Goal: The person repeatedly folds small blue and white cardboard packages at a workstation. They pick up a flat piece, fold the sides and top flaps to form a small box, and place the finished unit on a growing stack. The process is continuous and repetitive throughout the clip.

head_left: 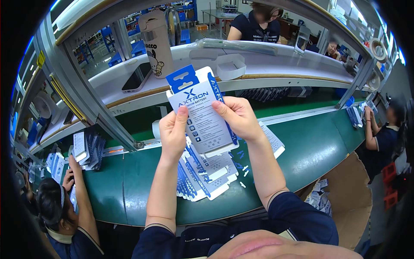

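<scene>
Between my two hands I hold up a flat white-and-blue battery box (202, 123) with a blue hang tab at its top. The thumb of my left hand (173, 131) presses on its front at the left edge. My right hand (239, 115) grips the right edge, its thumb also on the front; the other fingers are mostly hidden behind. Below, a fanned pile of similar flat boxes (215, 175) lies on the green table (142, 190). Small blue and white cut-out scraps (244, 169) are scattered beside the pile, and another flat box (272, 140) lies to its right.
A raised shelf (280, 77) carries a phone (138, 77), a cup (157, 47) and an open white tray (230, 67). At lower right stands a large cardboard box (349, 194) with flat packages inside. Co-workers sit at left (60, 211), right (384, 129) and across (256, 26).
</scene>
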{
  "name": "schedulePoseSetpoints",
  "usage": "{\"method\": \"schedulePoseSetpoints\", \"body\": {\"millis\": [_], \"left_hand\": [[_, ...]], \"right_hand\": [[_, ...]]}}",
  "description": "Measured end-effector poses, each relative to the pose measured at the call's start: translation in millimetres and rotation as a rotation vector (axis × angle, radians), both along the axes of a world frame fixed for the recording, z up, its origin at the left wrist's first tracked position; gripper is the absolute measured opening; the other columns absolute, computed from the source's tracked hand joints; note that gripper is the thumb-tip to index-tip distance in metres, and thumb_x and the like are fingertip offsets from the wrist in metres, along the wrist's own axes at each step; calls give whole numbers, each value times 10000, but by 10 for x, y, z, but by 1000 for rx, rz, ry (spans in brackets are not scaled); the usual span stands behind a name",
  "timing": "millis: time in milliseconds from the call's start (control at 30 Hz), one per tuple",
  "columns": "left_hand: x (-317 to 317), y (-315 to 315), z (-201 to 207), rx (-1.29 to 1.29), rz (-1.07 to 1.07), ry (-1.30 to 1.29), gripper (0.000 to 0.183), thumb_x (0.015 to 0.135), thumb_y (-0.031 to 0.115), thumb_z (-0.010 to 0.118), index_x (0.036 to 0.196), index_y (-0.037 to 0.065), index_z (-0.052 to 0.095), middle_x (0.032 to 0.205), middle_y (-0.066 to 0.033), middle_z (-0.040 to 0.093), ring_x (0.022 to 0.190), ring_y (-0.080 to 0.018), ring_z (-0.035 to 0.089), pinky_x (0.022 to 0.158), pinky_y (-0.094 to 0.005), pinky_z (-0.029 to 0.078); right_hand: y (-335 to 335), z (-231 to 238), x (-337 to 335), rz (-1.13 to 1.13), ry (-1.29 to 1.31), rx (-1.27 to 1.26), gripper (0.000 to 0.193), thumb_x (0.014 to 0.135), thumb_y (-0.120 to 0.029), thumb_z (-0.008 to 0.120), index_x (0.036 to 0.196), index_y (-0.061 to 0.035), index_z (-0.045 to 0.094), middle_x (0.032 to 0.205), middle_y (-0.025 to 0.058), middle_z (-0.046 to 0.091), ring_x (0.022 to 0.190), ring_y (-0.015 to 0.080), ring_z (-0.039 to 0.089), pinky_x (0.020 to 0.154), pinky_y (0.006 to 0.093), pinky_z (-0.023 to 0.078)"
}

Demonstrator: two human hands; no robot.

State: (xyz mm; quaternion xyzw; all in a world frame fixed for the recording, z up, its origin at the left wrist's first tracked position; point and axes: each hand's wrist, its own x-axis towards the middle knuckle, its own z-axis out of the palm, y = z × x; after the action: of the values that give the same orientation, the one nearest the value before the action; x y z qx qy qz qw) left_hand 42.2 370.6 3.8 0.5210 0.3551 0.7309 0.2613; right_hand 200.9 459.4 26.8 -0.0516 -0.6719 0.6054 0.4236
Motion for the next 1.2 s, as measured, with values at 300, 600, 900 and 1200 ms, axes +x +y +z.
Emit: {"method": "schedulePoseSetpoints", "body": {"millis": [300,600,900,1200], "left_hand": [[-36,21,-6,45,204,56,431,1033,315,458,925,-49,662,874,-68,689,740,-68,597,643,-215,467],[113,59,51,44,121,-124,399,1018,263,512,807,-43,658,719,-9,634,641,-28,493,558,-203,385],[140,121,46,96,303,77,213,970,184,600,942,-27,591,800,-16,603,731,-53,510,642,-220,416],[203,100,-9,220,326,76,521,1004,105,491,1453,35,234,1123,-143,608,1009,-130,589,878,-260,447]], "right_hand": [[53,-2,28,-15,-372,166,405,986,-338,561,955,48,679,835,47,681,746,61,587,654,228,487],[79,-49,-3,38,-310,-12,394,971,-337,588,978,47,673,881,61,694,792,72,607,692,243,505],[-59,-95,-210,-170,-6,7,326,987,-296,565,997,22,634,870,45,681,779,66,594,693,239,484],[-76,-93,-229,-252,-58,202,350,927,-321,657,942,29,644,794,70,688,700,70,596,618,251,483]]}}
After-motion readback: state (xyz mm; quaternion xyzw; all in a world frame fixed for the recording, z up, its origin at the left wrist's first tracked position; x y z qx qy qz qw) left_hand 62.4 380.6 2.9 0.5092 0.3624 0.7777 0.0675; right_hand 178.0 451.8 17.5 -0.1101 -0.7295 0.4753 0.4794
